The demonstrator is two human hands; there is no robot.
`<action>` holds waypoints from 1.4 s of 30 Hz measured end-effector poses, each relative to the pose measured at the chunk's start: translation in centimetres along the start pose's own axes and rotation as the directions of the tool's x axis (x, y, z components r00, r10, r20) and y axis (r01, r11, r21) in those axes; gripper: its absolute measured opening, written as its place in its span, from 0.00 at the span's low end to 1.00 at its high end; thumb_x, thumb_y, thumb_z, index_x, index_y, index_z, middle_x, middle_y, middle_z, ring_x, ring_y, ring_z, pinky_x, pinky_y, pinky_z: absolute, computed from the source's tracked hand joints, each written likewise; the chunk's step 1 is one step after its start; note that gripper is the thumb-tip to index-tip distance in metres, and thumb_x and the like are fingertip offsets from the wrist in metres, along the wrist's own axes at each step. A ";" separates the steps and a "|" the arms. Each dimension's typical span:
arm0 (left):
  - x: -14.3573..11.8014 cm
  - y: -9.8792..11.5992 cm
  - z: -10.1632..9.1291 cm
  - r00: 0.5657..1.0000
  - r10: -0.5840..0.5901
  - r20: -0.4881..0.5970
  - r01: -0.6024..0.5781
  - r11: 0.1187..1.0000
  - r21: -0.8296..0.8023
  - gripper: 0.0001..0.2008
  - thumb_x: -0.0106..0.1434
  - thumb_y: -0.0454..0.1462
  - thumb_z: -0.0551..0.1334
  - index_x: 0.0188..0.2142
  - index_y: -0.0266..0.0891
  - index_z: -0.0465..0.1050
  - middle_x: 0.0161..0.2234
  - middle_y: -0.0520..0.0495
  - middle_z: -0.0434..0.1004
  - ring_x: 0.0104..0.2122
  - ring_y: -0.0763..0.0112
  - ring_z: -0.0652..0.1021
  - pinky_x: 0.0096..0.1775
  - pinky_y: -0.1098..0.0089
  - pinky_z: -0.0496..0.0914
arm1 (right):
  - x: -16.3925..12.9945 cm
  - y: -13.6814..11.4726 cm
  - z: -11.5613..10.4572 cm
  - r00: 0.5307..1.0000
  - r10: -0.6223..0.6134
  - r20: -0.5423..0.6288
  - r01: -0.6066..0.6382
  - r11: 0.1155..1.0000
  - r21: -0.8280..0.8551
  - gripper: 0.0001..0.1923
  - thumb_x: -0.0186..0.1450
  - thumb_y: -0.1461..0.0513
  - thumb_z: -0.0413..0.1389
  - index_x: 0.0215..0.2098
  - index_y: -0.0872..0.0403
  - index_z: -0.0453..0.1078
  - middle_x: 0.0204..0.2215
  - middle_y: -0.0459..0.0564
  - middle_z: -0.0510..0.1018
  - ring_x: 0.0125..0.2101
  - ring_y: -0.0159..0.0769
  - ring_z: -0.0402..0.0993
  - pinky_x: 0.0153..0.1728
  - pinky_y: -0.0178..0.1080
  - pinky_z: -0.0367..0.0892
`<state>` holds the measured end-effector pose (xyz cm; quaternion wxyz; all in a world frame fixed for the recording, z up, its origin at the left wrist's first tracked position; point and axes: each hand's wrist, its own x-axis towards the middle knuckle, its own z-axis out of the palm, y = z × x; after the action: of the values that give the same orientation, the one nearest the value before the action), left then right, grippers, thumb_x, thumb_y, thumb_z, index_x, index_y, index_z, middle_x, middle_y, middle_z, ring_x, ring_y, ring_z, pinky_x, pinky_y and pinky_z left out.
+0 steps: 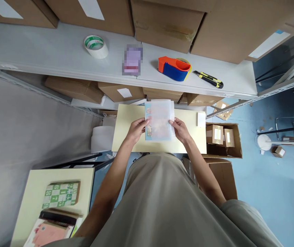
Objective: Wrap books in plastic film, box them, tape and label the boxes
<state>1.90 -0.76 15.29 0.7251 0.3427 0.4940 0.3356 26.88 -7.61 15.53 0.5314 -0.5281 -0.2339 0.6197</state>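
Note:
A thin booklet (159,120) with a hazy, whitish cover is held up between my two hands, above the pale yellow table (190,137). Blue and small coloured pictures show along its left side, and loose-looking white edges stick out at the top and right. My left hand (137,128) pinches the left edge, thumb on top. On the opposite edge, my right hand (180,129) grips in the same way. The fingers beneath the booklet are partly hidden. A small white box (201,119) lies at the table's right end.
On the grey shelf (67,41) ahead are a tape roll (95,46), a blurred purple item (132,60), an orange-blue tape dispenser (174,68) and a utility knife (208,79). Cardboard boxes (167,25) stand behind. An open carton (237,140) is at right; books (61,193) lie lower left.

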 end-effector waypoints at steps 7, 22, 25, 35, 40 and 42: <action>0.3 -0.7 0.1 1.000 0.012 0.004 -0.012 0.997 0.072 0.41 0.43 0.65 0.85 0.45 0.39 0.86 0.43 0.42 0.87 0.42 0.59 0.84 0.43 0.62 0.82 | 0.2 0.7 -0.9 0.999 -0.021 -0.031 0.019 0.998 -0.056 0.34 0.50 0.34 0.82 0.31 0.46 0.75 0.26 0.41 0.78 0.29 0.36 0.73 0.35 0.41 0.75; 0.0 -3.5 6.5 0.918 0.392 -0.057 -0.362 0.888 0.283 0.27 0.67 0.61 0.76 0.42 0.42 0.76 0.44 0.41 0.88 0.44 0.58 0.88 0.46 0.62 0.83 | -2.6 3.2 4.3 0.866 -0.499 0.030 0.386 0.630 -0.674 0.17 0.80 0.48 0.60 0.43 0.46 0.88 0.57 0.52 0.90 0.50 0.46 0.90 0.54 0.49 0.87; 0.4 -4.0 5.6 0.956 0.278 -0.095 -0.257 0.947 0.191 0.28 0.63 0.61 0.77 0.39 0.43 0.73 0.39 0.46 0.86 0.40 0.62 0.86 0.41 0.65 0.83 | -2.5 3.5 3.9 0.874 -0.471 0.121 0.391 0.531 -0.752 0.13 0.81 0.54 0.61 0.46 0.45 0.89 0.58 0.49 0.90 0.52 0.46 0.91 0.54 0.46 0.86; 0.0 -4.9 6.1 0.978 0.170 -0.117 -0.152 0.977 0.149 0.37 0.66 0.72 0.69 0.48 0.42 0.77 0.46 0.39 0.87 0.45 0.56 0.88 0.47 0.57 0.85 | -0.5 3.9 1.3 0.953 -0.303 0.001 0.277 0.869 -0.409 0.15 0.72 0.46 0.66 0.42 0.47 0.84 0.53 0.51 0.91 0.49 0.45 0.89 0.51 0.45 0.85; 0.6 -6.5 3.2 0.906 0.244 -0.346 -0.132 0.939 0.318 0.32 0.65 0.61 0.77 0.56 0.44 0.80 0.64 0.35 0.83 0.63 0.47 0.83 0.57 0.55 0.83 | 1.8 4.7 -3.0 0.986 0.076 -0.145 -0.069 0.996 0.052 0.19 0.62 0.44 0.74 0.36 0.47 0.79 0.26 0.42 0.79 0.29 0.37 0.76 0.34 0.39 0.76; 0.6 -7.6 1.7 0.891 0.162 -0.425 -0.042 0.960 0.277 0.32 0.63 0.57 0.79 0.58 0.44 0.80 0.66 0.35 0.82 0.65 0.47 0.82 0.58 0.56 0.82 | 2.1 5.8 -3.8 0.980 0.157 -0.122 -0.140 0.981 0.137 0.18 0.62 0.46 0.74 0.35 0.46 0.77 0.27 0.41 0.78 0.30 0.37 0.75 0.34 0.39 0.75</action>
<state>4.81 -4.67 9.21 0.5234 0.3749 0.6670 0.3750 28.16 -8.66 8.48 0.5307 -0.5490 -0.1179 0.6349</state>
